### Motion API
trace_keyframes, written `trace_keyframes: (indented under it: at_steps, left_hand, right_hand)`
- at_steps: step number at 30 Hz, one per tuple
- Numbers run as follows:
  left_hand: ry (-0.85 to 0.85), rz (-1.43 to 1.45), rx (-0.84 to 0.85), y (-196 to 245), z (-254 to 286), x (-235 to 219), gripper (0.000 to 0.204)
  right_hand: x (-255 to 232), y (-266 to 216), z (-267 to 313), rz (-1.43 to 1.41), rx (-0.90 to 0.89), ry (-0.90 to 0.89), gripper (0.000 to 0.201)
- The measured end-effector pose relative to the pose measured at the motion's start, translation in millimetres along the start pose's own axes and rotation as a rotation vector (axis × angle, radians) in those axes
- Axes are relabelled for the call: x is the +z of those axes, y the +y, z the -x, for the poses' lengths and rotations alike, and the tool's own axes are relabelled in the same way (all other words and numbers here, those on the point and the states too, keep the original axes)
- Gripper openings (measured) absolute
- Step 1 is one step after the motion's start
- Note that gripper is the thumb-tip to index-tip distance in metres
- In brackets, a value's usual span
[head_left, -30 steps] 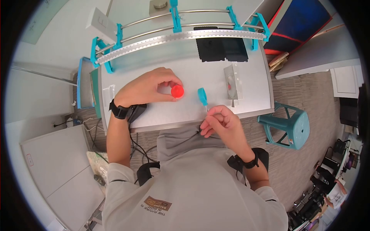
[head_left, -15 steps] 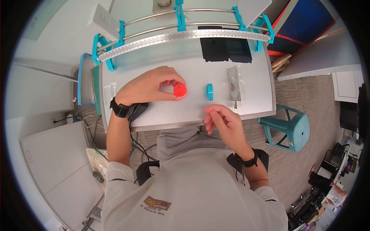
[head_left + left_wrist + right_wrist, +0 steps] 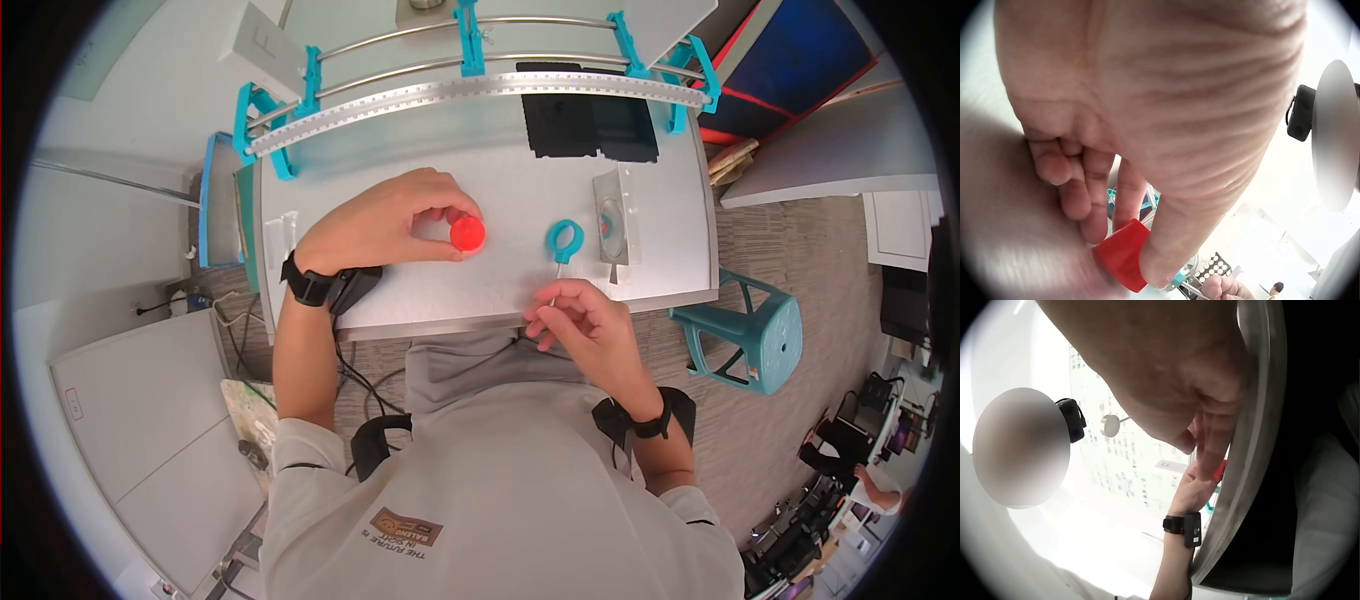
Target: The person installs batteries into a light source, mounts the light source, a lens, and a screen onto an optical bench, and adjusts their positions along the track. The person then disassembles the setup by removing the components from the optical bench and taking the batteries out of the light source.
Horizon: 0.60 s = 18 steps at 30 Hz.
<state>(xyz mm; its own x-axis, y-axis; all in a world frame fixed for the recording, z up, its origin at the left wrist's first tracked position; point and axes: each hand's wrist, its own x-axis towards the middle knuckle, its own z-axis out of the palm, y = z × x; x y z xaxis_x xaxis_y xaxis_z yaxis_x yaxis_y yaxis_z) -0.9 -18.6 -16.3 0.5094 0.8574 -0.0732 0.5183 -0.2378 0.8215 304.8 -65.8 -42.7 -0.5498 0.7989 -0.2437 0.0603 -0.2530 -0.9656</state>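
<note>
In the head view my left hand [image 3: 385,222] holds a small red round cup-like piece [image 3: 467,233] between thumb and fingertips, close over the table. The left wrist view shows the red piece [image 3: 1125,255] tilted, with the thumb against its side. My right hand [image 3: 590,325] pinches the thin metal shaft of a tool with a teal ring [image 3: 565,240] at its far end. That ring stands up and away from the fingers, to the right of the red piece. Seen from the right wrist, my right hand [image 3: 1191,403] hides most of the shaft.
A clear package [image 3: 614,225] lies at the table's right. Behind the hands, a ruler rail [image 3: 470,88] on teal brackets crosses the table [image 3: 400,310], with a black mat [image 3: 590,125] beneath it. A teal stool [image 3: 765,335] stands right of the table.
The teal ring has swung to the right and turned from edge-on to face-on, its round opening now visible. The left hand keeps its hold on the red piece, almost still.
</note>
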Motion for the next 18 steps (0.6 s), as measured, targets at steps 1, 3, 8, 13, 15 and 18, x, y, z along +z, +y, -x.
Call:
trace_keyframes:
  at_steps: [1, 3, 8, 13, 15, 18]
  left_hand:
    - [0.000, 0.001, -0.001, -0.7, 0.2, 0.2, 0.032]
    - [0.001, -0.003, 0.010, -2.1, -0.3, 0.9, 0.032]
    - [0.004, 0.002, 0.017, -1.6, 0.2, 0.1, 0.032]
    - [-0.002, -0.005, 0.007, -0.8, -0.4, 0.3, 0.032]
    - [0.001, 0.009, 0.001, -1.2, 0.0, 0.4, 0.031]
    - [0.007, 0.008, 0.004, -0.8, 0.6, 0.8, 0.031]
  right_hand:
    - [0.1, 0.8, -0.3, 0.040, -0.005, 0.016, 0.020]
    - [0.1, 0.6, 0.6, 0.082, -0.009, 0.033, 0.018]
    - [1.5, -6.4, -0.3, 0.270, -0.109, 0.024, 0.012]
    - [0.5, -6.5, -2.0, 0.398, -0.213, 0.047, 0.011]
    - [1.1, -5.6, -2.2, 0.422, -0.226, 0.046, 0.011]
    - [4.4, -4.8, 0.9, 0.342, -0.158, 0.090, 0.016]
